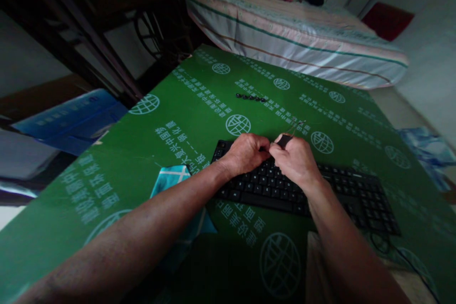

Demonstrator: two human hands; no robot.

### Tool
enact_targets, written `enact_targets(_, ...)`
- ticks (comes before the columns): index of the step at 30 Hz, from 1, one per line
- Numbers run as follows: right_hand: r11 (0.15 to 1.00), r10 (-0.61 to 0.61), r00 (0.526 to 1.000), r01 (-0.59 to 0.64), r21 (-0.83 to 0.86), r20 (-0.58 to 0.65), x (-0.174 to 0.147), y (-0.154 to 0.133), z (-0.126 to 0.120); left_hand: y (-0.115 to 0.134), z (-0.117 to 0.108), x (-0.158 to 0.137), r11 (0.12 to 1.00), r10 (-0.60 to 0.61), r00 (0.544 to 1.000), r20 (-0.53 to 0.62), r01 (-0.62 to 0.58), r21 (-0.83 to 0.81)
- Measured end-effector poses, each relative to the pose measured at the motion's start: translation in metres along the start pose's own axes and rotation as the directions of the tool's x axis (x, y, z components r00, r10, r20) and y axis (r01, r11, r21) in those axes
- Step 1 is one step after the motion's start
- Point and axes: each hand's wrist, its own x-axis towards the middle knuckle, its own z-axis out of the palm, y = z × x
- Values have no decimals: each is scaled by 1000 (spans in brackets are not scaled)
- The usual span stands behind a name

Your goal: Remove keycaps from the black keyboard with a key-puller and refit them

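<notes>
A black keyboard point(274, 185) lies on a green board, partly covered by my hands. My right hand point(297, 159) is closed around what looks like a wire keycap puller point(284, 140), with a dark handle and thin wires pointing away from me. Fingers pinched, my left hand point(245, 153) meets the right thumb over the keyboard's upper rows; whatever lies between its fingertips is too small to make out. Beyond the hands, several small black pieces point(251, 98), which look like keycaps, form a short row on the board.
The green printed board point(192, 104) spans the table. A turquoise checked cloth point(173, 175) lies under my left forearm. The keyboard's cable point(409, 261) curls at the right. Behind stands a bed point(285, 38); blue boxes point(71, 116) are at the left.
</notes>
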Motion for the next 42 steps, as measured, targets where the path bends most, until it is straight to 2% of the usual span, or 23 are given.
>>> enact_targets(4, 995, -31, 999, 29, 96, 14, 0, 2, -2, 0, 0, -1, 1000, 4, 1000, 4, -4, -13)
enact_targets(15, 984, -69, 997, 65, 168, 20, -1, 7, -4, -1, -3, -1, 1000, 19, 999, 50, -18, -21)
enact_targets(24, 989, -83, 997, 83, 124, -5, -4, 3, -4, -2, -2, 0, 1000, 13, 996, 87, -16, 27)
enact_targets(32, 980, -97, 994, 104, 172, -46, -4, 8, -2, 0, -2, 0, 993, 81, 989, 127, -90, 70)
enact_targets(42, 965, -52, 998, 57, 257, -25, -2, 11, -3, -1, -10, 2, 999, 49, 977, 207, -50, 0)
